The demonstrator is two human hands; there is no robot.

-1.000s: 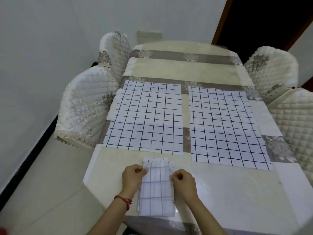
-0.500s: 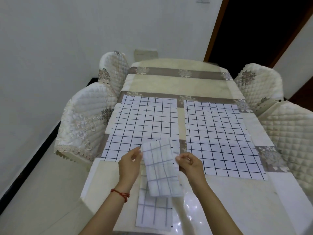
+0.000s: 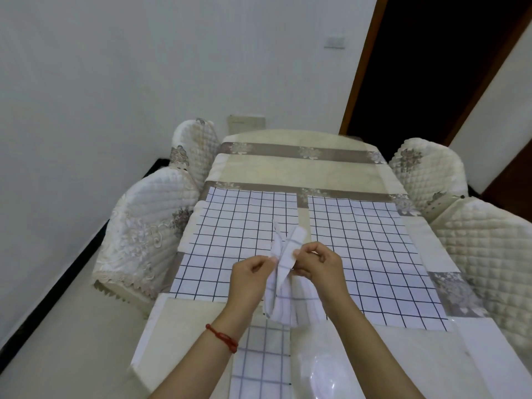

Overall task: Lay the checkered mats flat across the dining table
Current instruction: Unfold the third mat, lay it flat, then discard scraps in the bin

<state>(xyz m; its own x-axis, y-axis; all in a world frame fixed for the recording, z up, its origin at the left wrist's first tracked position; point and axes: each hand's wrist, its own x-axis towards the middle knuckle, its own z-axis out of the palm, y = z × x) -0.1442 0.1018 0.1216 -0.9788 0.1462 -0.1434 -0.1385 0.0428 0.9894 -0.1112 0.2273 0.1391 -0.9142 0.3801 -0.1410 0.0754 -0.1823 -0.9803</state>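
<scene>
Holding a folded mat up off the table, I have its top edges pinched between both hands so the layers can be peeled apart. My left hand and right hand curl round it. Beyond my fingers two mats lie flat; below my wrists another folded one waits.

Mats matt cloth; table cover glossy plastic; chairs quilted fabric.

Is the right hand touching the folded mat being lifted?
Touching. The head view shows the right hand pinching the folded mat at its upper edge; the left hand pinches it too.
</scene>
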